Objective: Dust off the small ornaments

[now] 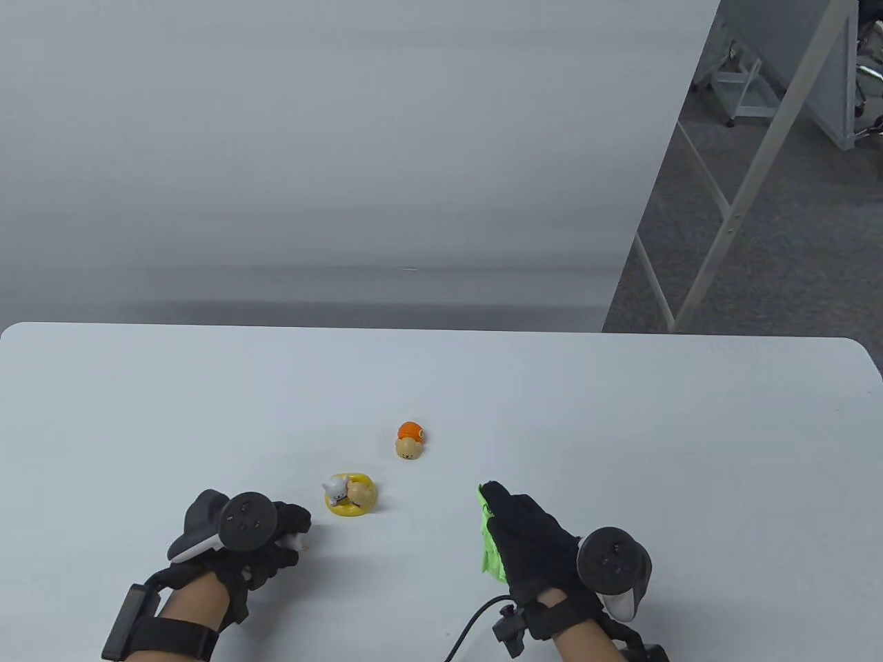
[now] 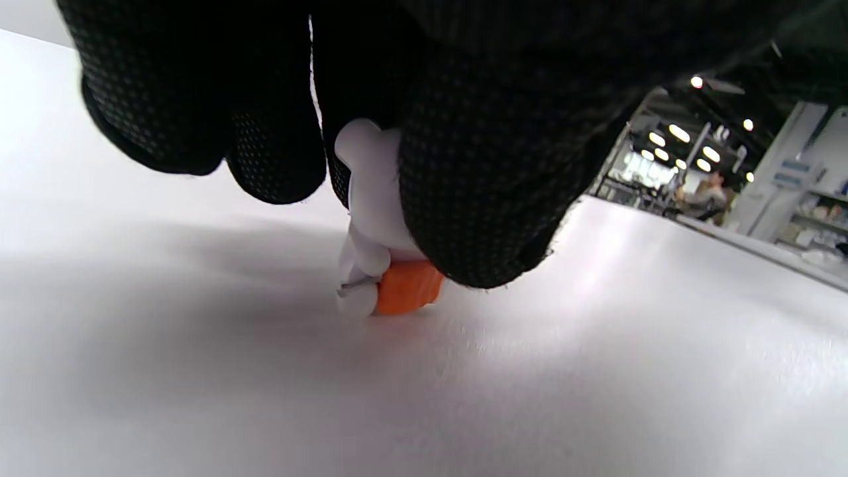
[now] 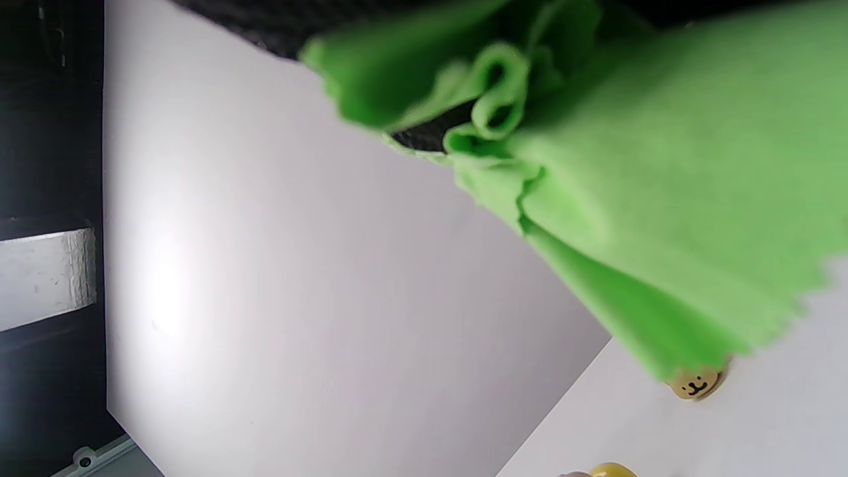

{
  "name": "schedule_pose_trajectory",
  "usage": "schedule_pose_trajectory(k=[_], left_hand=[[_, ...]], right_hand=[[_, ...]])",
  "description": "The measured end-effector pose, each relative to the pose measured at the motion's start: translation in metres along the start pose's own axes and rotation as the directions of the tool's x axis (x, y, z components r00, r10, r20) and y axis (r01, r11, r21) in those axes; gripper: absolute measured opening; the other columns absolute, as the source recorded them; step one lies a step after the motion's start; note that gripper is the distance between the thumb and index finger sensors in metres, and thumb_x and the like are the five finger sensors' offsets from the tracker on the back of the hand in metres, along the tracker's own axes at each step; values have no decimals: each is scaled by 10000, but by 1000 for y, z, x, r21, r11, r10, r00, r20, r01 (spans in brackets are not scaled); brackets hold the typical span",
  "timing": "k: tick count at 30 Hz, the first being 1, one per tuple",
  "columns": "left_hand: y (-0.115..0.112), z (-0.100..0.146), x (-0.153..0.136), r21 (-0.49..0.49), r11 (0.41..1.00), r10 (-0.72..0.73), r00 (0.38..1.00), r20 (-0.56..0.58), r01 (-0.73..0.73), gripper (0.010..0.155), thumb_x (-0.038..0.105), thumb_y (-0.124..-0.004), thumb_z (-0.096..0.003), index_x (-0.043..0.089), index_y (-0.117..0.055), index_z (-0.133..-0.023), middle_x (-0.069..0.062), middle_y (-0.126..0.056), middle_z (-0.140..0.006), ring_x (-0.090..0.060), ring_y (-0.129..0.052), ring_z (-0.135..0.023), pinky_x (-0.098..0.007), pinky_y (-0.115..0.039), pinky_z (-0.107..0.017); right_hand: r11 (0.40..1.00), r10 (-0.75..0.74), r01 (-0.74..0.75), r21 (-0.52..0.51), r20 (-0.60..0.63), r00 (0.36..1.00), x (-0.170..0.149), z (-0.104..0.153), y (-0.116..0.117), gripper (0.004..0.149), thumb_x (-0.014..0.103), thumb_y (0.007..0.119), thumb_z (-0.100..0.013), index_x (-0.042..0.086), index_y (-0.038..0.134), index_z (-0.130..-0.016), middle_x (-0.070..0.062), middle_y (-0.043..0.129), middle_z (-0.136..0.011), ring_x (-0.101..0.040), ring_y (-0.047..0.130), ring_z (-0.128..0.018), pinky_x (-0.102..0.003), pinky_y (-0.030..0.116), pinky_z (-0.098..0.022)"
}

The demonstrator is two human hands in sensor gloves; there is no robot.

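Observation:
Three small ornaments are on the white table (image 1: 621, 427). An orange-shelled tan figure (image 1: 410, 440) stands in the middle; its face shows in the right wrist view (image 3: 694, 383). A yellow ring with a white and a tan animal (image 1: 350, 492) sits nearer me. My left hand (image 1: 293, 534) grips a white ornament with an orange base (image 2: 381, 252) and sets it against the tabletop, left of the yellow ring. My right hand (image 1: 514, 524) holds a bunched green cloth (image 1: 488, 545), which also fills the right wrist view (image 3: 636, 172), just above the table, right of the ornaments.
The table's far edge runs across the middle of the table view, with a grey wall behind. Metal frame legs (image 1: 731, 207) stand on the carpet at the far right. A black cable (image 1: 469, 624) trails from my right wrist.

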State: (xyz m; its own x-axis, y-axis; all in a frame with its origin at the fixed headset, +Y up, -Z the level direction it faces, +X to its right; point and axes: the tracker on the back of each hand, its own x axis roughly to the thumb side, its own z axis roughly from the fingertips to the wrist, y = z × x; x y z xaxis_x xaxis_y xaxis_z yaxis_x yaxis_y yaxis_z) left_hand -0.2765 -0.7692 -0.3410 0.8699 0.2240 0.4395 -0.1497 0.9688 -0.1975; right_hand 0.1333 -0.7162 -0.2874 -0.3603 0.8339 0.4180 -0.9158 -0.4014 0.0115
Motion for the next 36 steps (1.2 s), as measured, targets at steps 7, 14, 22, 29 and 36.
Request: schedule_pose_trajectory(k=[7, 14, 22, 29, 36], left_hand=[[2, 1, 6, -13, 998, -55, 998, 13, 56, 750, 326, -1071, -357, 143, -763, -1016, -154, -872, -980, -527, -904, -862, -699, -804, -552], [31, 10, 20, 103, 994, 40, 999, -15, -38, 853, 468, -913, -487, 105, -517, -1149, -295, -517, -1154, -652, -561, -1006, -798, -573, -631], [52, 30, 68, 220, 968, -138, 989, 55, 123, 896, 555, -839, -518, 112, -425, -1177, -276, -383, -1207, -650, -371, -1077, -818, -450, -663], [42, 34, 86, 191, 970, -160, 987, 30, 152, 1011, 672, -754, -523, 103, -245, -1186, -286, -184, -1209, -657, -165, -1070, -845, -308, -661], [32, 29, 87, 123, 980, -167, 984, 62, 158, 1041, 712, -692, -533, 93, -153, -1174, -293, -79, -1185, -663, -66, -1033, -862, -213, -630]], right_hand=[[1000, 14, -14, 8, 12, 1000, 1, 0, 1, 424, 122, 832, -532, 6, 796, -938, -392, 896, -743, -471, 972, -501, -717, 817, -445], [1000, 2, -2, -8, 7, 1000, 1, -1, -2, 422, 124, 834, -534, 20, 798, -942, -385, 892, -754, -483, 961, -522, -726, 800, -462], [999, 29, -28, -20, 27, 999, 3, 0, -6, 421, 125, 838, -534, 24, 799, -940, -380, 894, -760, -496, 952, -548, -741, 779, -480], [992, 124, -125, 10, 56, 991, 4, 2, -2, 419, 122, 841, -535, 30, 803, -942, -380, 892, -764, -514, 935, -574, -759, 751, -497], [967, 251, -255, 23, 109, 962, 11, 5, 8, 417, 123, 848, -532, 37, 810, -939, -379, 896, -766, -554, 892, -622, -788, 701, -519]])
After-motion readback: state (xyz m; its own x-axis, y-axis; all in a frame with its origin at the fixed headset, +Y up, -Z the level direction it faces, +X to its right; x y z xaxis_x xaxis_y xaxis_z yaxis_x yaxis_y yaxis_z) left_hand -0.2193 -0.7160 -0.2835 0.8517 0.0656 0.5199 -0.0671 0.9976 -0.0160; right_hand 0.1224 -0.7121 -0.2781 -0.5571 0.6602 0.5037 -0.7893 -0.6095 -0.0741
